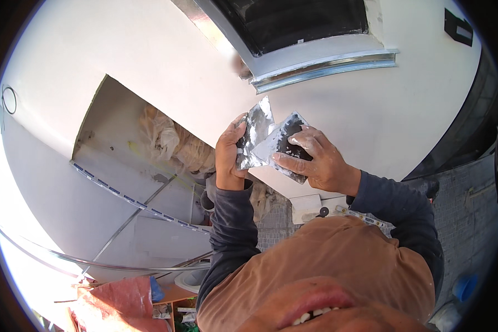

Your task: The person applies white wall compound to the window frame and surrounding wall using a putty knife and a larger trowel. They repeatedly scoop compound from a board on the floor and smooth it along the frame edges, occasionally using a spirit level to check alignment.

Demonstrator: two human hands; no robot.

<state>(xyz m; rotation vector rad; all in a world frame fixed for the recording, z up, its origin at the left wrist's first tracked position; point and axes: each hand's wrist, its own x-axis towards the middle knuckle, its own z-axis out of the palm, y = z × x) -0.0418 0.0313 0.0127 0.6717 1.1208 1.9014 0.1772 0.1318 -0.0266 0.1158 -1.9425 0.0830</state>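
Observation:
In front of my chest, my left hand (228,152) grips a flat rectangular putty scraper (255,131) by its left edge. White paste smears its grey face. My right hand (325,161) is closed on a second flat scraper (266,148), dark with white paste over its left side and edges. Fingers and thumb lie across its dark part. The two scrapers meet, the right one tilted and overlapping the left one's lower right side. No handles show on either tool.
Ahead is a white wall (337,110) with a dark window (310,22) above a metal ledge (326,69). At left, a rectangular opening (108,127) holds crumpled plastic sheeting (169,135). Below lie a metal rail (133,267), red sheet (113,304) and paved floor (274,224); a blue bucket (465,288) stands right.

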